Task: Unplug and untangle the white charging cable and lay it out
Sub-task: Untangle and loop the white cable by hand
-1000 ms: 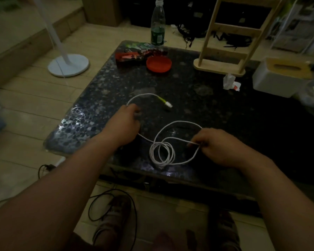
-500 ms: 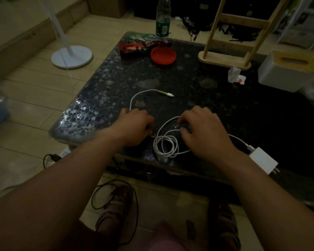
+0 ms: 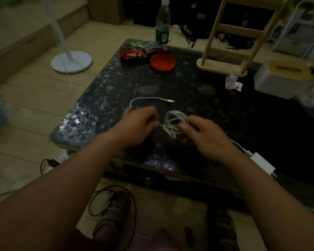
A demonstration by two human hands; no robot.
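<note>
The white charging cable (image 3: 174, 124) sits bunched in blurred loops just above the dark desk (image 3: 225, 109), its yellow-tipped end lying farther back. The left hand (image 3: 140, 124) pinches one strand; the right hand (image 3: 205, 133) pinches the coil. Better to draw loops apart slowly, not yank. The red dish (image 3: 162, 62) looks empty.
</note>
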